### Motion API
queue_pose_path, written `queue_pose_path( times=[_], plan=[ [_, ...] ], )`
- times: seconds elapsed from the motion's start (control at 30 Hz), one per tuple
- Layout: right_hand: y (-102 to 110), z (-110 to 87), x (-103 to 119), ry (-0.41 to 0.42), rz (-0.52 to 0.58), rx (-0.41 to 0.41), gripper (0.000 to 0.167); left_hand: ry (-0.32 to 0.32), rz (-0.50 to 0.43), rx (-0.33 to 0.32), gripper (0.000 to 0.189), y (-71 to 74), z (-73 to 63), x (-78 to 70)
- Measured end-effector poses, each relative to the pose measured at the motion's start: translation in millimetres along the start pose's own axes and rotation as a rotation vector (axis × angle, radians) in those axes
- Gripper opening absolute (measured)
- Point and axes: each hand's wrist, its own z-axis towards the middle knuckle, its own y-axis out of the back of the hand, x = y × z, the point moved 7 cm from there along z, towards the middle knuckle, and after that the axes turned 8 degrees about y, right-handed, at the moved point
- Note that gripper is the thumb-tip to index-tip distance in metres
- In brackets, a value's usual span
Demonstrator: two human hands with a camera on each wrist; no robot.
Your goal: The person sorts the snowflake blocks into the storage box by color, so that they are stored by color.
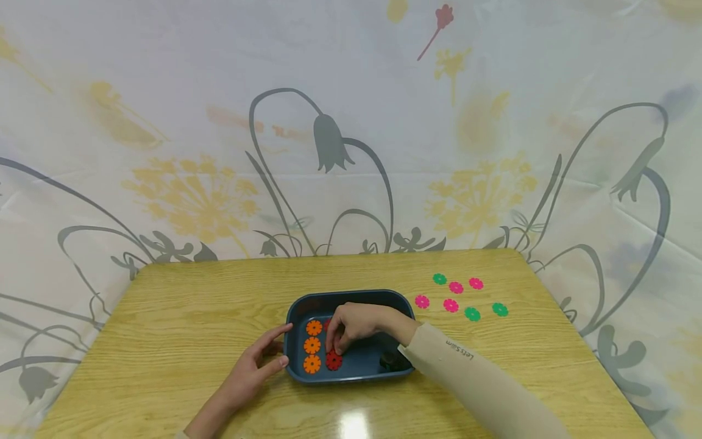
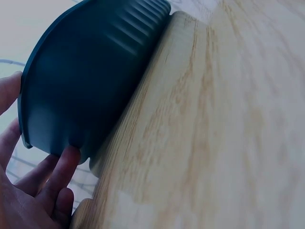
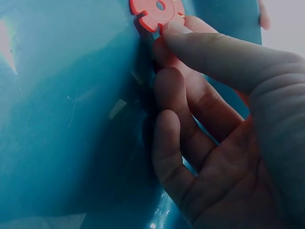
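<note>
A dark blue tray (image 1: 362,379) lies on the wooden table. My left hand (image 1: 249,372) touches its left end with relaxed, spread fingers; in the left wrist view a fingertip (image 2: 70,155) rests against the tray's outer wall. Inside the tray, my right hand (image 1: 355,323) pinches the edge of a red notched disc (image 1: 334,360) between thumb and fingers. The disc (image 3: 159,12) shows its centre hole in the right wrist view. Another red disc (image 1: 327,323) is partly hidden behind this hand. Three orange notched discs (image 1: 312,346) form a column along the tray's left side.
Right of the tray, several pink notched discs (image 1: 451,305) and three green ones (image 1: 472,314) lie scattered on the table (image 1: 219,292). A dark object (image 1: 392,361) shows beneath my right wrist at the tray's right end. Behind the table hangs a flower-patterned cloth (image 1: 351,201).
</note>
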Motion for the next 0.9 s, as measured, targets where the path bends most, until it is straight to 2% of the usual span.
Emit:
queue_pose_path(
  times=[0.5, 0.9],
  plan=[
    [-0.1, 0.2, -1.0, -0.019, -0.005, -0.007, 0.013, 0.004, 0.010, -0.004, 0.051, 0.5, 0.8, 1.5],
    [1.4, -0.5, 0.5, 0.008, 0.043, -0.013, 0.012, -0.005, 0.018, -0.008, 0.051, 0.8, 0.6, 1.6]
  ],
)
